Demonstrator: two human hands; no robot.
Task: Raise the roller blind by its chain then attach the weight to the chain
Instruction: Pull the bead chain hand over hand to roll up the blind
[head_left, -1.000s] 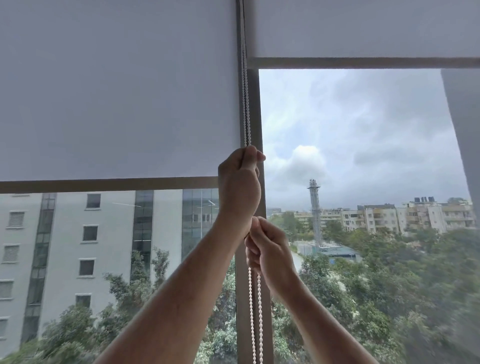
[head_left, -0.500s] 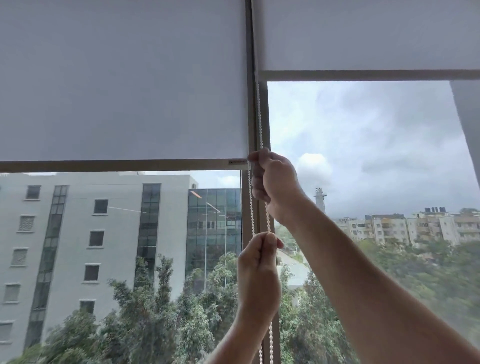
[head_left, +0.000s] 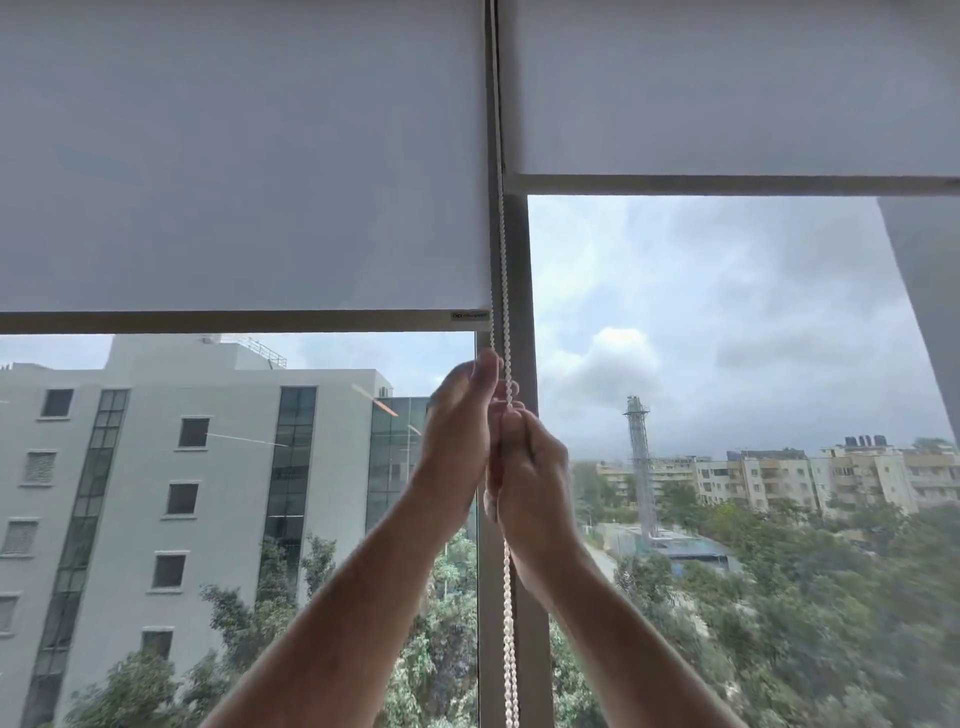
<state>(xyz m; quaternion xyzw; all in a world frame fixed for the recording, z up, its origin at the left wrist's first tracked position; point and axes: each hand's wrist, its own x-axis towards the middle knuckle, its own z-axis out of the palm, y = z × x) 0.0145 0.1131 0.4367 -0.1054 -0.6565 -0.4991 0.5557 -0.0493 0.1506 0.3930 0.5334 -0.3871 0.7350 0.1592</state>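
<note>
A white beaded chain (head_left: 500, 249) hangs down along the window mullion, between two grey roller blinds. The left blind (head_left: 244, 156) ends in a dark bottom bar just above my hands. My left hand (head_left: 460, 421) grips the chain at the top, its fingers curled round the beads. Right below it, my right hand (head_left: 530, 478) holds the same chain, touching the left hand. Under my hands the chain (head_left: 510, 623) runs on down out of the frame. No weight is in view.
The right blind (head_left: 727, 88) is rolled higher than the left one. The grey mullion (head_left: 519, 291) stands behind the chain. Through the glass are a white building (head_left: 182, 467), trees and a cloudy sky. A grey wall edge (head_left: 930, 291) slants at the far right.
My left hand has gone up from below to grip the chain above my right hand, which has come down. The left blind's bottom bar has risen since a second ago.
</note>
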